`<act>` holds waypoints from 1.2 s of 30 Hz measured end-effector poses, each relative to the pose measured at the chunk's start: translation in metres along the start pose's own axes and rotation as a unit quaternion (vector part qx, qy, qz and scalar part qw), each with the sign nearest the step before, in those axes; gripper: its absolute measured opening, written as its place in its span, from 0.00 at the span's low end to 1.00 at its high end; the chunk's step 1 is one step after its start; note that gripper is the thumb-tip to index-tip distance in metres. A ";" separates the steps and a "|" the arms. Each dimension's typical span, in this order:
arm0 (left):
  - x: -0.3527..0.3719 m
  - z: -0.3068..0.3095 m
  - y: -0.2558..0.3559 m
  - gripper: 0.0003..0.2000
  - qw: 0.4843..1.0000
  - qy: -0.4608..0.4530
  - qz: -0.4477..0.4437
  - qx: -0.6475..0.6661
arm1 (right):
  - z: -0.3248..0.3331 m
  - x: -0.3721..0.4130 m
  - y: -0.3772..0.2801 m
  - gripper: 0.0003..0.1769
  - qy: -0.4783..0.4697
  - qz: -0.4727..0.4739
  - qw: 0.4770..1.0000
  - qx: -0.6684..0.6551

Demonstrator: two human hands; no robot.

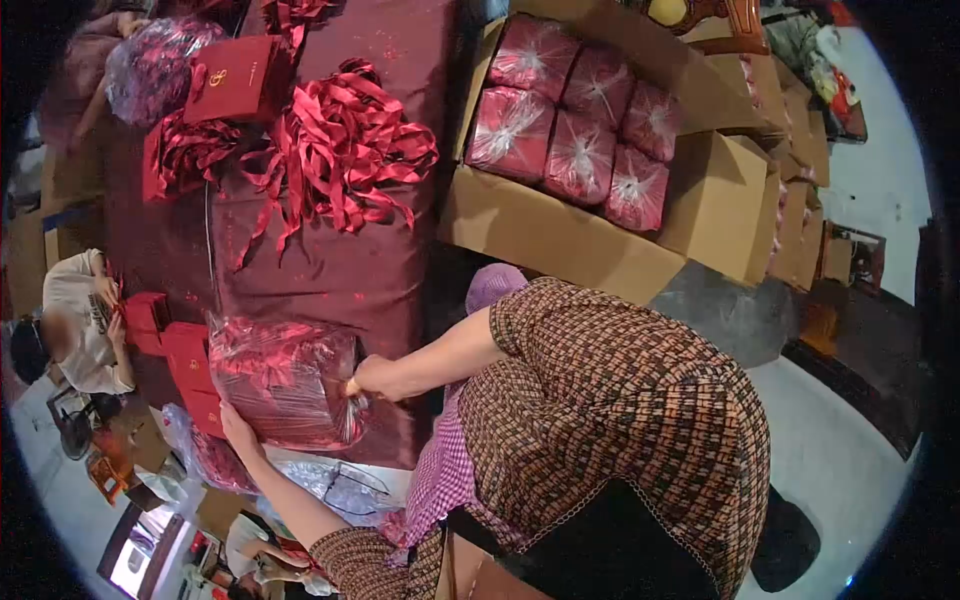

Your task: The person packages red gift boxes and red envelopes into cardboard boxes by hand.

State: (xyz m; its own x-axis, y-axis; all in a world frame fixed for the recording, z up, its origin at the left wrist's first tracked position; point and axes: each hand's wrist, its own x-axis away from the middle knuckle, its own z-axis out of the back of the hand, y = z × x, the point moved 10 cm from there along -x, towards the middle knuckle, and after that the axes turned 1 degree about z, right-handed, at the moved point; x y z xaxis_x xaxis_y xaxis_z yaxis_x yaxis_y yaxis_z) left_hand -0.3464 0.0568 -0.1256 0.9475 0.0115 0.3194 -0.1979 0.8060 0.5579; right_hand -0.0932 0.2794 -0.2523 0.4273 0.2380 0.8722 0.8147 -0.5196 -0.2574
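Note:
A bundle of red items in clear plastic wrap (270,385) lies on the table near its edge, with red ribbon showing through the film. My right hand (380,380) is closed at the bundle's near end, pinching the gathered plastic there. Stretched along the bundle's lower side, my left hand (240,432) rests against the wrap with its fingers extended. Beyond the bundle lie red gift bags with gold print (188,358), partly hidden by it.
A pile of red ribbons (350,150) and a red bag stack (232,80) lie on the dark red tablecloth (330,265). An open carton (560,220) holds several wrapped red bundles (580,155). Across the table sits another person (80,315).

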 end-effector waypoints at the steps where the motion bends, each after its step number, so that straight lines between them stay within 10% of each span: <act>1: 0.012 -0.005 0.018 0.29 1.000 -0.026 0.005 0.015 | 0.001 -0.005 0.001 0.11 0.000 0.005 1.000 0.002; 6: -0.003 0.010 0.024 0.28 0.989 -0.022 -0.124 -0.080 | 0.002 0.011 -0.017 0.13 0.010 0.057 0.998 -0.002; 9: -0.006 -0.022 0.010 0.29 0.969 -0.213 -0.019 0.126 | 0.017 0.013 -0.035 0.14 0.029 0.114 0.993 -0.002; 14: 0.058 -0.040 0.011 0.33 0.952 -0.253 0.108 0.135 | 0.054 0.043 -0.103 0.16 -0.040 0.286 0.954 0.080; 18: 0.080 -0.055 0.030 0.29 0.918 -0.247 -0.020 0.311 | 0.082 0.030 -0.117 0.18 0.007 0.246 0.965 0.088; 24: 0.066 -0.086 0.008 0.31 0.836 -0.294 0.079 0.456 | 0.083 0.006 -0.119 0.35 0.058 0.241 0.950 0.189; 36: 0.140 -0.072 0.037 0.33 0.809 -0.143 0.117 0.559 | 0.059 0.085 -0.125 0.26 -0.074 0.271 0.952 0.123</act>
State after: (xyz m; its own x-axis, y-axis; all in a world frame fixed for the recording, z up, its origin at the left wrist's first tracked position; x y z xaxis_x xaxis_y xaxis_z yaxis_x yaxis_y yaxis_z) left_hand -0.2029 0.1309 -0.1155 0.7858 -0.1790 0.5920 -0.6185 -0.2379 0.7490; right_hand -0.1360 0.4134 -0.1707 0.8468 0.1107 0.5202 0.5177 -0.3961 -0.7584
